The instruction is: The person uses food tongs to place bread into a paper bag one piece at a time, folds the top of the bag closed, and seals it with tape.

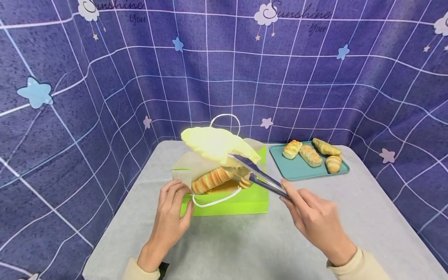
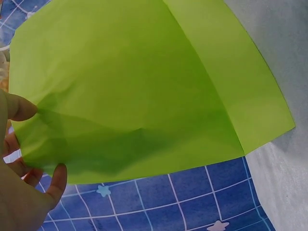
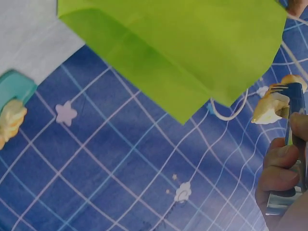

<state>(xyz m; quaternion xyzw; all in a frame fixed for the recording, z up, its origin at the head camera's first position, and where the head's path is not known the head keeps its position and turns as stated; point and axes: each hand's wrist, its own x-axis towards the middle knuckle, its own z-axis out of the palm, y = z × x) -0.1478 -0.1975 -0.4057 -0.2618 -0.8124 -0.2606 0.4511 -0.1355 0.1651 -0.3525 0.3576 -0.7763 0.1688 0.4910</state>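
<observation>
In the head view a green paper bag (image 1: 227, 208) with white cord handles stands on the table, its mouth facing up. Inside lies a striped, golden-brown bread roll (image 1: 212, 181) with more bread beside it. My left hand (image 1: 174, 210) pinches the bag's left rim; the left wrist view has those fingers (image 2: 57, 185) at the creased edge. With my right hand (image 1: 313, 219) I grip metal tongs (image 1: 271, 186), which reach over the bag's right side. Their tips hold a large, pale yellow bread (image 1: 218, 144) above the opening, hiding part of the bag's back.
At the back right, a teal tray (image 1: 292, 173) carries several breads, among them a long twisted one (image 1: 326, 147) and a striped round one (image 1: 333, 163). A blue gridded curtain (image 1: 231, 70) surrounds the grey-white tabletop (image 1: 241, 249) at the back and sides.
</observation>
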